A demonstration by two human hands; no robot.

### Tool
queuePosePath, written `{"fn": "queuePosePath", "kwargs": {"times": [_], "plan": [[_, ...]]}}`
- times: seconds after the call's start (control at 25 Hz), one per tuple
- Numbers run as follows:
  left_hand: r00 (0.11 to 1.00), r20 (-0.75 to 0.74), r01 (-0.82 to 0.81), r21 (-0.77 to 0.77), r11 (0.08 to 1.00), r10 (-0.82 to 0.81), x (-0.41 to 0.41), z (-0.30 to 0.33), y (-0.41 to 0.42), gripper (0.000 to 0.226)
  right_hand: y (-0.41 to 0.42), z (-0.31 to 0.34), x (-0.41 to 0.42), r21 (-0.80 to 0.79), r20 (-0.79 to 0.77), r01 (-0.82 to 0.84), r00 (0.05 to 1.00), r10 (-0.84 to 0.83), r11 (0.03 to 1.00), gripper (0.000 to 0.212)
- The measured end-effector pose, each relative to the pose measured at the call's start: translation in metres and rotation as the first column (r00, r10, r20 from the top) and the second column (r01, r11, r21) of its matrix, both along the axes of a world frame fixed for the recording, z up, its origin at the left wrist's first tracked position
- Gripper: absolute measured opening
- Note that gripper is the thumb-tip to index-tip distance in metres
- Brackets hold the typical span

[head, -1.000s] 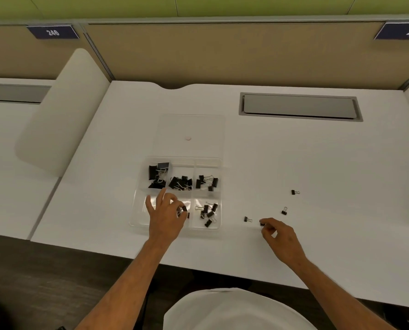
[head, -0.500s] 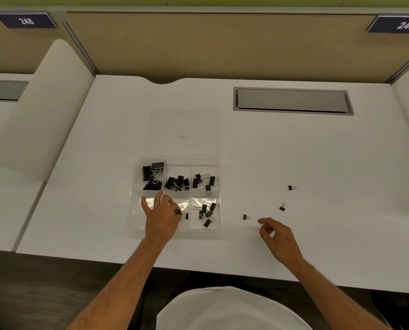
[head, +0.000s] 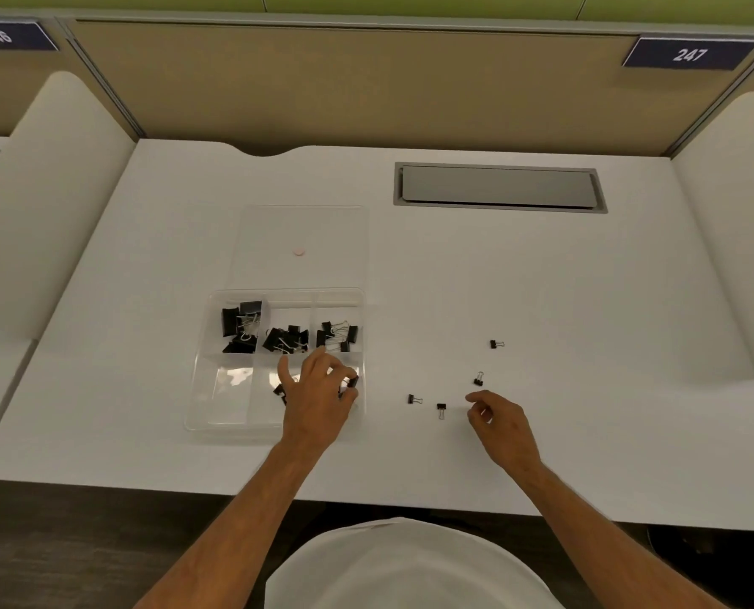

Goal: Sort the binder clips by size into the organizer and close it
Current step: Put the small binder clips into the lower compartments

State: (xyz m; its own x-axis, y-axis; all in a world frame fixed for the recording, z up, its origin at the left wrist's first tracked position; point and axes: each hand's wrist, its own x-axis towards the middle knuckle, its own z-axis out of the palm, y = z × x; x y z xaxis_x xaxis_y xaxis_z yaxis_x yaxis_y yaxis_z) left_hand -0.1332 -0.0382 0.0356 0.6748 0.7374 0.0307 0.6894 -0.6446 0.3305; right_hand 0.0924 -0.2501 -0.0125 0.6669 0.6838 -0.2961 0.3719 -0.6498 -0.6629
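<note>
Sorting is well along: the organizer (head: 199, 389), lid (head: 304, 226) laid open at its 12 o'clock edge, holds large clips (head: 239, 329) in its far-left cell, medium ones (head: 288, 338) in the far-middle and smaller ones (head: 339, 334) in the far-right. A second ago the left hand (head: 313, 397) hovered over the near-middle cell; it has since slid toward 3 o'clock and now covers the near-right cell, fingers curled round what looks like a small black clip (head: 352, 382), though whether it grips or is letting go I cannot tell. The right hand (head: 498, 421) has released the clip it was pinching: that clip (head: 441, 408) now lies bare on the bench (head: 586, 301) just at its 9 o'clock, fingers loosely curled and holding nothing. Three more loose clips (head: 414, 399), (head: 479, 379), (head: 496, 344) lie unmoved, so four remain before closing.
</note>
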Motion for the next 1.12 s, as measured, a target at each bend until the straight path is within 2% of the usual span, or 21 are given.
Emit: {"fn": "queuePosePath", "kwargs": {"times": [0.08, 0.16, 0.28, 0.36, 0.52, 0.68, 0.76, 0.88, 1.0, 1.12], "plan": [[1.000, -0.008, 0.009, -0.010, 1.000, -0.009, 0.009, -0.002, -0.014, 0.021, -0.002, 0.000, 0.016, 0.000, 0.052, 0.043, 0.998, -0.043, 0.999, 0.020], [1.000, -0.006, 0.002, -0.029, 1.000, -0.002, 0.014, -0.004, -0.025, 0.022, -0.004, 0.001, 0.033, -0.002, 0.108, 0.009, 0.994, -0.009, 1.000, 0.024], [1.000, 0.009, -0.013, -0.055, 0.998, 0.013, 0.019, -0.005, -0.039, 0.023, 0.000, -0.001, 0.054, -0.103, 0.174, -0.191, 0.963, 0.206, 0.976, 0.041], [1.000, 0.011, -0.018, -0.055, 0.998, 0.018, 0.023, -0.005, -0.046, 0.023, 0.007, -0.005, 0.063, -0.176, 0.235, -0.341, 0.897, 0.375, 0.924, 0.051], [1.000, -0.008, -0.012, -0.044, 0.999, 0.011, 0.028, -0.006, -0.056, 0.024, 0.017, -0.016, 0.075, -0.285, 0.331, -0.508, 0.744, 0.581, 0.813, 0.051], [1.000, -0.017, -0.006, -0.028, 1.000, 0.006, 0.032, -0.009, -0.061, 0.025, 0.017, -0.021, 0.084, -0.319, 0.376, -0.540, 0.682, 0.627, 0.779, 0.033], [1.000, -0.013, 0.011, -0.027, 1.000, -0.012, 0.037, -0.012, -0.064, 0.025, 0.015, -0.023, 0.086, -0.309, 0.371, -0.550, 0.681, 0.631, 0.776, 0.027], [0.999, -0.009, 0.036, -0.027, 0.999, -0.036, 0.046, -0.014, -0.065, 0.026, 0.014, -0.022, 0.085, -0.287, 0.336, -0.573, 0.690, 0.641, 0.767, 0.027], [0.998, -0.029, 0.056, -0.034, 0.998, -0.057, 0.057, -0.017, -0.063, 0.024, 0.017, -0.017, 0.085, -0.341, 0.292, -0.592, 0.672, 0.680, 0.731, 0.019], [0.994, -0.066, 0.088, -0.049, 0.995, -0.092, 0.064, -0.022, -0.063, 0.025, 0.014, -0.018, 0.085, -0.331, 0.283, -0.582, 0.689, 0.667, 0.743, 0.022]]}}
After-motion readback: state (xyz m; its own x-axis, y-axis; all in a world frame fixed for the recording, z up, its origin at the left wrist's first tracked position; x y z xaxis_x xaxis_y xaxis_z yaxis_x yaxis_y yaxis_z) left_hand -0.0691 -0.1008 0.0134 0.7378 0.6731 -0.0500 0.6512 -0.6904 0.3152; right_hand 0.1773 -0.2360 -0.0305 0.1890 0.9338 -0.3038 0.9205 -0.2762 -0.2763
